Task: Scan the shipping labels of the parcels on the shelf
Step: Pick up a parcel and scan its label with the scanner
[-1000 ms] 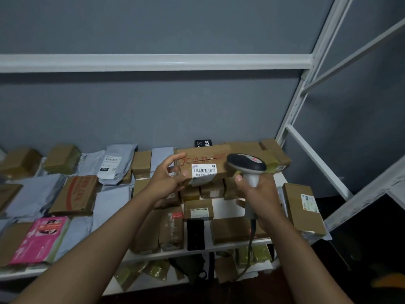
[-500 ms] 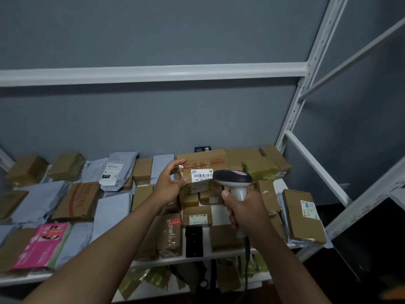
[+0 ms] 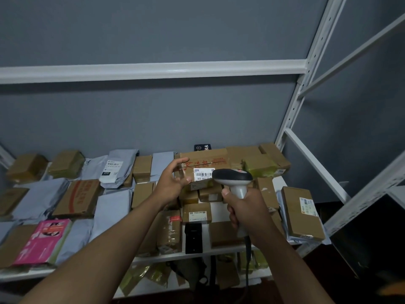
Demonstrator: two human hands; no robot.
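Head view: the right hand point(image 3: 247, 212) is closed in a full grip around the handle of a barcode scanner point(image 3: 233, 178), whose dark head points toward the white shipping label point(image 3: 203, 174) on a long cardboard box point(image 3: 205, 160). That box sits raised at the back of the shelf point(image 3: 197, 256), on top of smaller brown parcels. The left hand point(image 3: 173, 183) is at the box's left end with fingers spread apart, the index finger over the top corner and the thumb near the label's left edge; whether it presses on the cardboard cannot be told. A cable hangs from the scanner handle below the right hand. Elsewhere on the shelf lie grey poly mailers point(image 3: 111, 212), a pink packet point(image 3: 42, 241) at front left, a small black box point(image 3: 193, 238) at the front edge, and a labelled brown parcel point(image 3: 301, 212) near the right end. A white upright post point(image 3: 306, 84) bounds the shelf on the right.
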